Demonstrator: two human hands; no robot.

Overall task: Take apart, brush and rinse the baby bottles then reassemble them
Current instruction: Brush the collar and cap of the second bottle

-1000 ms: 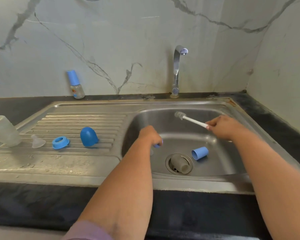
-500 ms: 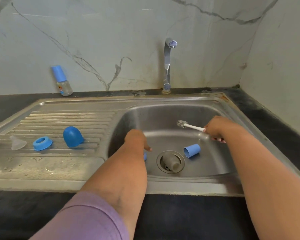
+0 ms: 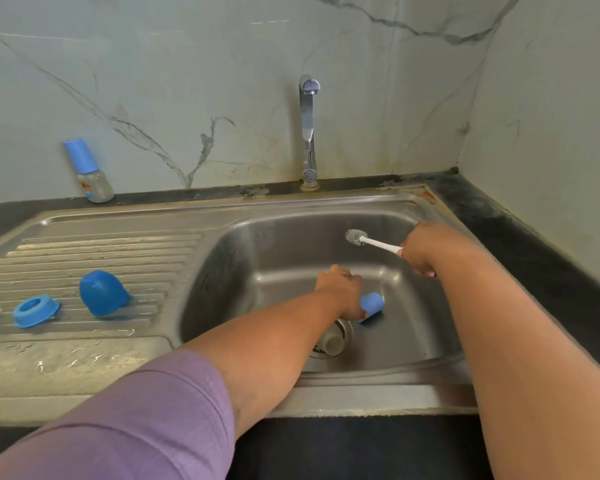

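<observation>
r hand (image 3: pixel 418 251) mid-right of frame grips the white brush (image 3: pixel 373 241) w/ bristles up over the sink (image 3: pixel 222 271), l hand (image 3: pixel 342 289) at centre reaches down onto the blue cap (image 3: pixel 373 303) by the drain, grip can't tell, small bottle (image 3: pixel 89 171) upper left.

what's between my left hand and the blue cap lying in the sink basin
Nothing visible. The left hand is right at the blue cap, overlapping its left end; whether the fingers grip it is hidden. The bottle part in the drain sits nearer you, out of the way.
</observation>
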